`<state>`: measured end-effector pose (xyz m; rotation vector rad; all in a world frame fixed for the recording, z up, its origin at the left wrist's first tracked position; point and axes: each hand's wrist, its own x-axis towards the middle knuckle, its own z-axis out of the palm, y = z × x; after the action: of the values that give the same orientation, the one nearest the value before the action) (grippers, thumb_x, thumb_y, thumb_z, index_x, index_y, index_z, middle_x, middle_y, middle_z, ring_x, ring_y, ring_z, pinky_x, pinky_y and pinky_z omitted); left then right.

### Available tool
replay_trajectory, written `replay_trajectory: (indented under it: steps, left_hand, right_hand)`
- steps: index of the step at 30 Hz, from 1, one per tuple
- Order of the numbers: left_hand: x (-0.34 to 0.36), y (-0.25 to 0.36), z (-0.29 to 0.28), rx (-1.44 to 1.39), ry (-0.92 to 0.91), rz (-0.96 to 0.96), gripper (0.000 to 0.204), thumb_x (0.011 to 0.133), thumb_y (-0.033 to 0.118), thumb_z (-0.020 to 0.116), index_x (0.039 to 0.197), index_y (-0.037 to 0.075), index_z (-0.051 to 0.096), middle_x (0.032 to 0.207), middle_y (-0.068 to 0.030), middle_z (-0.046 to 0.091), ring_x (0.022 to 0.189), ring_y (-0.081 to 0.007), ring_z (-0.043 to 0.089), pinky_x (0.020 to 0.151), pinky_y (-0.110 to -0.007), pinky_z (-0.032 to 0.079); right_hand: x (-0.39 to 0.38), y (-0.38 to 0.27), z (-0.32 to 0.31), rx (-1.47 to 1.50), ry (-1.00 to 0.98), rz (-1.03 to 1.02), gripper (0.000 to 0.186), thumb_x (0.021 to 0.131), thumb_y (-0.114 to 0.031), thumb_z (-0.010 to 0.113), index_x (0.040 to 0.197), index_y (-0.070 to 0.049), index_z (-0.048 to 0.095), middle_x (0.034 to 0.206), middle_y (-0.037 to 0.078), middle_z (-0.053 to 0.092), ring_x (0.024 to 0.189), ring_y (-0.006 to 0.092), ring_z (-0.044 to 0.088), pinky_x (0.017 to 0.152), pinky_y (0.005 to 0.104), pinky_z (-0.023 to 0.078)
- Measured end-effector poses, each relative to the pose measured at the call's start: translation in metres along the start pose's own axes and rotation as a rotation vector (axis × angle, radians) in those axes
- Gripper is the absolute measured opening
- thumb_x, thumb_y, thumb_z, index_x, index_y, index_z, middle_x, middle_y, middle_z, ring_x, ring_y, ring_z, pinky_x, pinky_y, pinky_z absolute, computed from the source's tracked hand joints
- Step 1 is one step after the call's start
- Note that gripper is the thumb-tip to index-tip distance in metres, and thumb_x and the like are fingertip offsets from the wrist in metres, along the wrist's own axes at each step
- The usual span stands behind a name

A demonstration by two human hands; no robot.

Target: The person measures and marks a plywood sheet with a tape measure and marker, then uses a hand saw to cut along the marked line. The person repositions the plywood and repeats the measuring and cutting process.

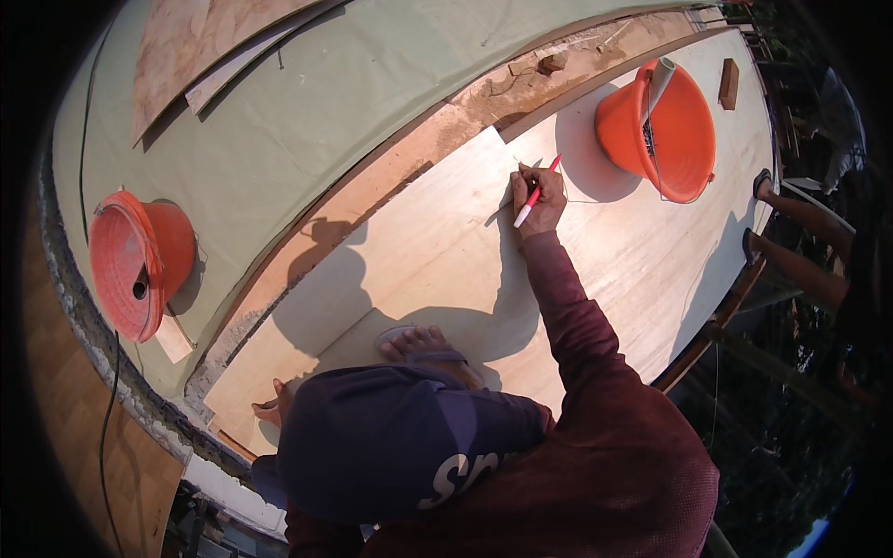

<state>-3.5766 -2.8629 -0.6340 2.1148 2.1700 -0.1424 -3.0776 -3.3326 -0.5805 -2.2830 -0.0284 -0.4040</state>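
My right hand (541,193) is closed around a slim red-and-white marker (530,203), over the pale plywood sheet (437,232) close to its far edge. The fingertips point away from me, and whether they pinch anything else is too small to tell. Beyond my raised knee, my left hand (269,405) rests at the plywood's left part with thumb and finger apart; the rest of it is hidden. One sandalled foot (423,341) stands on the board between the hands.
An orange bucket (688,139) with a pipe in it stands on the plywood at right, near a small wood block (728,85). Another orange bucket (126,270) stands at left on green sheeting (279,121). Boards (186,56) lie far left. Another person's legs (805,223) show at right.
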Motion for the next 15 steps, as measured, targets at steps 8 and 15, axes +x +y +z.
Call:
replay_trajectory:
  steps: [8,15]
  left_hand:
    - [-0.0004,-0.0002,-0.0005,0.0,-0.007,0.027,0.127,0.066,0.071,0.078,0.158,0.009,0.016,0.159,-0.0295,0.018,0.146,-0.047,0.02,0.115,-0.062,0.025]
    - [0.0032,-0.0016,-0.0076,-0.002,-0.017,0.07,0.126,0.066,0.07,0.079,0.159,0.01,0.017,0.158,-0.0302,0.02,0.145,-0.049,0.023,0.115,-0.061,0.027]
  right_hand:
    - [-0.0004,-0.0066,-0.0022,-0.041,0.016,0.008,0.013,0.081,0.0,0.076,0.087,-0.004,0.065,0.091,0.009,0.068,0.082,0.0194,0.064,0.073,0.0301,0.056]
    - [0.0002,-0.0084,-0.0036,-0.054,0.004,0.001,0.017,0.08,0.0,0.076,0.095,-0.004,0.068,0.091,0.009,0.066,0.087,0.0201,0.061,0.077,0.0304,0.054]
